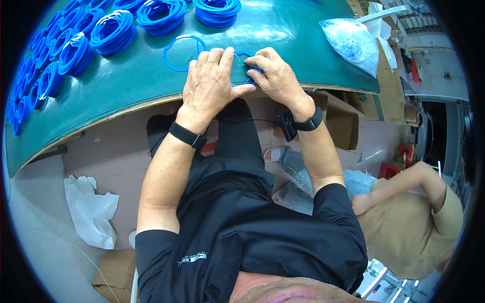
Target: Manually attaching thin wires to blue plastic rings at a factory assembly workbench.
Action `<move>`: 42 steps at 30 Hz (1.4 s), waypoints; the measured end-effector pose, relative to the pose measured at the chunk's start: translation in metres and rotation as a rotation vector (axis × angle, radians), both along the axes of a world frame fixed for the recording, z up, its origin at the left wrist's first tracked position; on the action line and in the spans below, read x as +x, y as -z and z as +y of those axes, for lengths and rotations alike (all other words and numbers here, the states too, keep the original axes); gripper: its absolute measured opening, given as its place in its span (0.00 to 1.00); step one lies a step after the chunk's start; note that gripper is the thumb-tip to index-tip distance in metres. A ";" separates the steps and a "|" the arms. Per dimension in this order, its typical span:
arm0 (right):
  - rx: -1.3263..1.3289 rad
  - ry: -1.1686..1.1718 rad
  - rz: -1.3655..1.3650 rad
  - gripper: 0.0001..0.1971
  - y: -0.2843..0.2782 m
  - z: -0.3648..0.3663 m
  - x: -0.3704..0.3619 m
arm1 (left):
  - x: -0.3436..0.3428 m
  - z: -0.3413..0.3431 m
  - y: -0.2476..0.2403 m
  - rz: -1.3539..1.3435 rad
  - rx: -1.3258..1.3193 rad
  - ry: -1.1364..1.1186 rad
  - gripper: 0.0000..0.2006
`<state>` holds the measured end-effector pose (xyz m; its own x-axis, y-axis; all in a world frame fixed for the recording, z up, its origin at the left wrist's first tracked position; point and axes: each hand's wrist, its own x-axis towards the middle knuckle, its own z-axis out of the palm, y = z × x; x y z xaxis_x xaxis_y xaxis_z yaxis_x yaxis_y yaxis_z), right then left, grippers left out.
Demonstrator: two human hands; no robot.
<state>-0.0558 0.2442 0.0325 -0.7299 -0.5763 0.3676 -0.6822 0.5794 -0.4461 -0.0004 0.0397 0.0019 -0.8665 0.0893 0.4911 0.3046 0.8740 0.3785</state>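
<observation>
A thin blue ring of cord or tubing lies on the green table top, partly under my left hand. That hand rests palm down with its fingers stretched out, the thumb pointing toward my right hand. More blue cord shows between the two hands, arching up toward the right fingertips. My right hand is bent inward, thumb and fingers closed in a pinch at this blue cord. Whatever lies beneath the left palm is hidden. A faint, thin whitish strand shows near the right fingertips, too small to name.
Many blue coils stand in rows across the left and far side of the green table. A clear plastic bag of small pale pieces sits at the right. Cardboard boxes are below the table; another person is at lower right.
</observation>
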 end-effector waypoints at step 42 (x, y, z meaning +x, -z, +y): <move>-0.196 0.050 0.125 0.19 0.026 0.010 0.023 | 0.000 -0.003 0.006 0.070 0.019 0.054 0.14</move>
<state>-0.0329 0.2544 0.0066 -0.6975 -0.4492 0.5583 -0.7118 0.5247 -0.4670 -0.0007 0.0363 -0.0046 -0.8239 0.1256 0.5526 0.3779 0.8485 0.3705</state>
